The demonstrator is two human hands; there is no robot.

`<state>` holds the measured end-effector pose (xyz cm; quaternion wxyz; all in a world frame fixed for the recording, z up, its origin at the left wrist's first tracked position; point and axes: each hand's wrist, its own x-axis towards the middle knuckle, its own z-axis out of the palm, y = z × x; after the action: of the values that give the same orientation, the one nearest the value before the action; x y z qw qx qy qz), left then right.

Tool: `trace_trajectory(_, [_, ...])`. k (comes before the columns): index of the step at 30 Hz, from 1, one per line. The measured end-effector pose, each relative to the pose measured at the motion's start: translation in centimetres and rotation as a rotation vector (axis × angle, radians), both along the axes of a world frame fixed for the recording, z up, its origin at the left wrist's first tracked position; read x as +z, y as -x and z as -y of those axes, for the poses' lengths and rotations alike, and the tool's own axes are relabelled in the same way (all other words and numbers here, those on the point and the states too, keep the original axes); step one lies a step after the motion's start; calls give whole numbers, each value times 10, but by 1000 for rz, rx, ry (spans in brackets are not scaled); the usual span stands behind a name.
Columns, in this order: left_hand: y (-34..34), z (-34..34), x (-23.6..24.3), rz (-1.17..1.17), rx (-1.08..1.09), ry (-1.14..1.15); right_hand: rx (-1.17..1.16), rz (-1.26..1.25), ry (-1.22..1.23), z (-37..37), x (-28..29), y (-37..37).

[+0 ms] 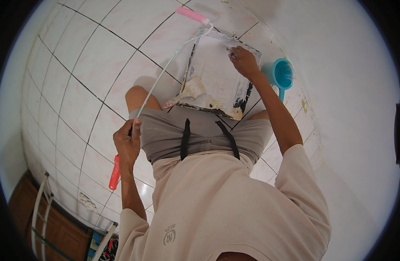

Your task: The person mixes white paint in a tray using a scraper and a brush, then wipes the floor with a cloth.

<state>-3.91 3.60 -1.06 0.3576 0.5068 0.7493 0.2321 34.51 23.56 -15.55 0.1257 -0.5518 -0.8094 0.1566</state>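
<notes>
My left hand (127, 142) is closed round a long-framed paint roller (163, 71). Its red handle sticks out below the hand, and its pink sleeve lies beyond the far left corner of a paint tray (217, 74). White paint coats the tray, whose edges are stained black and cream. Over the tray's far right part, my right hand (243, 61) has its fingers drawn together. What they hold, if anything, I cannot make out. A paint-caked brush (192, 90) rests at the tray's near left corner, its handle over the edge.
A turquoise plastic dipper (280, 73) stands right of the tray, near the white wall (348, 95). White tiles (108, 56) cover the floor. At the lower left are a crumpled scrap (87, 202), pale ladder-like rails (39, 209) and a brown wooden panel (69, 232).
</notes>
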Motion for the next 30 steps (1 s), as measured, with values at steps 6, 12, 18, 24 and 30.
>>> trace_trajectory(6, [3, 1, -1, -7, 7, -4, 12, -15, 54, -10, 10, 19])
trace_trajectory(12, [5, 1, -2, -4, 24, -21, 108, 20, 123, -14, 16, 38])
trace_trajectory(18, [7, 0, -4, -2, 27, -37, 131, 41, 60, -24, 6, 44])
trace_trajectory(24, [7, 4, -8, 11, 36, -44, 84, -15, 36, -28, 11, 53])
trace_trajectory(30, [7, 2, -4, -1, 36, -39, 238, -5, 33, -26, 11, 53])
